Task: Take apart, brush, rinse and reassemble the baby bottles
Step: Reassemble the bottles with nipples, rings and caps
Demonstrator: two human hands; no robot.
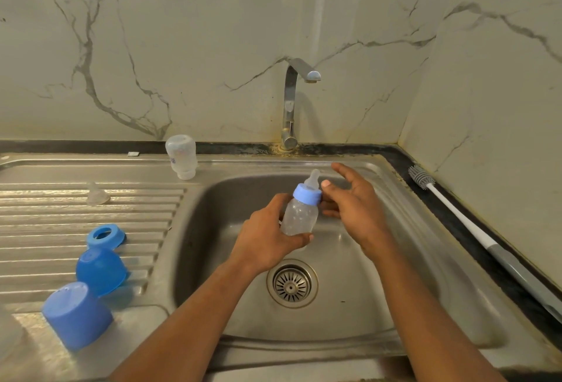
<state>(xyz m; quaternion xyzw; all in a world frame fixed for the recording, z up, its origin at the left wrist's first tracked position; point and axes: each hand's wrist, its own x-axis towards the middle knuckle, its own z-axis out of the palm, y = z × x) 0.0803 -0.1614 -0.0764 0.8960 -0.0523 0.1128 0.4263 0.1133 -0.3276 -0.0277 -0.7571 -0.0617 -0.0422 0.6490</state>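
Observation:
Over the sink basin my left hand grips a small clear baby bottle by its body. The bottle carries a light blue collar ring and a clear teat. My right hand is at the collar, thumb and curled lower fingers touching the ring, index finger stretched out. A second clear bottle body stands upside down on the sink's back ledge. On the ribbed drainboard lie a loose clear teat, a blue collar ring and two blue caps.
The steel tap stands behind the basin, no water running. A white-handled bottle brush lies along the dark counter strip on the right. The drain strainer sits in the basin floor. Marble walls close in behind and to the right.

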